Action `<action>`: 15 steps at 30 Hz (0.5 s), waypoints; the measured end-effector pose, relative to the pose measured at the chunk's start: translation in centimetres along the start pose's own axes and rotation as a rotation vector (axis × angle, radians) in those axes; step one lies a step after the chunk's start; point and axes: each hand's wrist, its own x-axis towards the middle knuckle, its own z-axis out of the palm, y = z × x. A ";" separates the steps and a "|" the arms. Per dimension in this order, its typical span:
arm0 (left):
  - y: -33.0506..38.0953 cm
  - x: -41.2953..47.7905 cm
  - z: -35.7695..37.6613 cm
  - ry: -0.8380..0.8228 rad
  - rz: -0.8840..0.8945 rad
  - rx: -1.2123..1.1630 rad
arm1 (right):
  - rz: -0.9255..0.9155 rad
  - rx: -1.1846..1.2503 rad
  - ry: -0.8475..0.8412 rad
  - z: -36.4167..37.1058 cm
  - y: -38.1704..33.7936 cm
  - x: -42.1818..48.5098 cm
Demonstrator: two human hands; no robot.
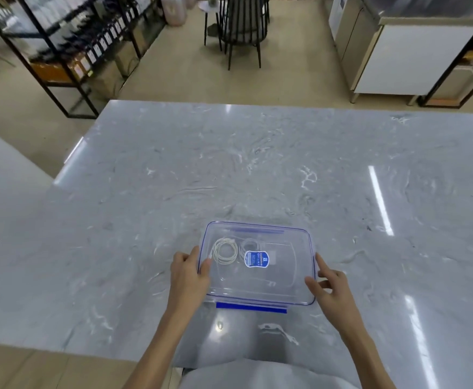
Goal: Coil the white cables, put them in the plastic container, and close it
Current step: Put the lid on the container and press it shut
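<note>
A clear plastic container (299, 276) with blue trim sits near the table's front edge, its transparent lid on top with a blue label (256, 259) in the middle. Through the lid I see two coiled white cables (224, 250) lying in the left half of the box. A blue latch (251, 307) sticks out flat along the near side. My left hand (188, 272) holds the lid's left edge, thumb on top. My right hand (331, 284) rests with straight fingers against the right edge.
The grey marble table (229, 169) stretches wide around the container. Beyond it stand black shelving (61, 46) at the far left, a dark chair (242, 26) in the middle and a steel counter (398, 51) at the far right.
</note>
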 end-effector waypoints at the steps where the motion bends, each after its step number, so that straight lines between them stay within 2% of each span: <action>1: -0.1 -0.2 0.0 -0.004 0.009 0.012 | 0.006 -0.004 0.005 0.2 0.2 -0.1; 15: -1.0 0.4 -1.1 -0.113 -0.017 -0.039 | -0.005 -0.089 0.104 1.5 -0.6 -0.5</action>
